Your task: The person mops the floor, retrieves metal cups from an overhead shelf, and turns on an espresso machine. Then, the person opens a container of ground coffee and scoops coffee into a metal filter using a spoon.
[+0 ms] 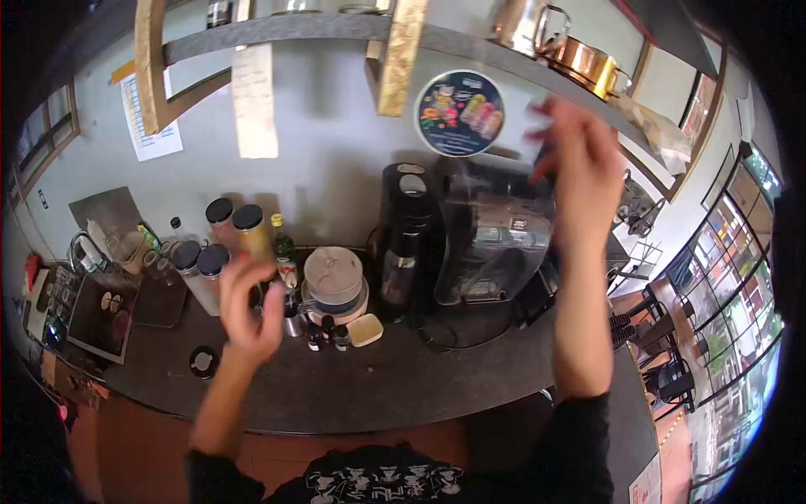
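My left hand (250,309) is raised over the counter, thumb and fingers apart, and nothing shows in it. Just behind it stand several jars with black lids (248,218), and a small metal cup (294,322) is to its right. My right hand (581,155) reaches up higher, close below the wall shelf (470,44) and right of a round hanging sign (460,113). Its fingers are spread and somewhat blurred, with no object visible in them. My right forearm passes in front of the right side of a clear-covered black machine (494,239).
On the dark counter (378,393) are a tall black appliance (407,239), a stack of round containers (333,275), small dark bottles (341,338) and a black round lid (203,362). A sink (101,315) lies left. The shelf holds a copper-coloured pot (583,65) and metal pitcher (514,25).
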### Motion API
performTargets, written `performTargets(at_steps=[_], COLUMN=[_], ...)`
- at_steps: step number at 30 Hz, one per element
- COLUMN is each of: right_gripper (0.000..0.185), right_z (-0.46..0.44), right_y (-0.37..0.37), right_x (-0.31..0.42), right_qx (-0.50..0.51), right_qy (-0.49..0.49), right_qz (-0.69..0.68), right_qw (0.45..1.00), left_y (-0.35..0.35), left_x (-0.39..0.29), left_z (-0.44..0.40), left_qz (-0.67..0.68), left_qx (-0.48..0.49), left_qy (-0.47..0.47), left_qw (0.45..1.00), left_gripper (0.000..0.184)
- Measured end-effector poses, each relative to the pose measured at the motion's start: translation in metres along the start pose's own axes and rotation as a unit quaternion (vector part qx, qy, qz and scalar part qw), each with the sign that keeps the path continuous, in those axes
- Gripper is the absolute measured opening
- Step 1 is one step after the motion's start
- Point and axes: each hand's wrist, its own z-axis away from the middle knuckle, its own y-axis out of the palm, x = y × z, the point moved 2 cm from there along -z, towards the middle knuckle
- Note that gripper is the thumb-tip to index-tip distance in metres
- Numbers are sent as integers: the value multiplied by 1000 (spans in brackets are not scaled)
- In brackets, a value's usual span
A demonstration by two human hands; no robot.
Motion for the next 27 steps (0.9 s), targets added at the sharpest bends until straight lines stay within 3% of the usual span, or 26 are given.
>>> performTargets(at_steps=[2, 5, 7, 11, 14, 17, 18, 19, 22, 25, 27], right_gripper=[43, 47, 49, 44, 45, 44, 43, 41, 36, 32, 31], right_z=[-66, -148, -156, -191, -205, -224, -237, -239, -228, -200, -181], right_y=[-25, -51, -45, -37, -35, -32, -27, -24, -19, -23, -33], right_x=[4, -10, 7, -13, -19, -29, -43, -46, -32, -5, 12], right_qx=[-43, -54, -84, -83, -50, -40, -56, -71, 27, 18, 32], right_qy=[-41, -65, -62, -81, -68, -67, -72, -77, -47, -19, -84], right_qz=[49, 113, 187, 280, 314, 352, 374, 396, 368, 253, 162], right_qw=[997, 990, 977, 953, 946, 933, 923, 912, 928, 967, 983], left_y=[36, 95, 131, 206, 242, 255, 252, 250, 253, 243, 247], left_x=[-38, -91, -112, -91, -68, -74, -64, -67, -70, -66, -66], left_z=[-97, -231, -299, -411, -433, -406, -416, -413, -407, -408, -413], left_qz=[27, 67, 94, 56, 44, 88, 111, 120, 162, 209, 301], left_qx=[22, -23, -25, 45, 127, 83, 212, 202, 182, 187, 92], left_qy=[106, 246, 174, 1, -113, -187, -165, -163, -149, -108, -63], left_qw=[994, 967, 980, 997, 985, 975, 957, 958, 958, 954, 947], left_gripper=[21, 14, 22, 43, 58, 65, 67, 65, 61, 56, 55])
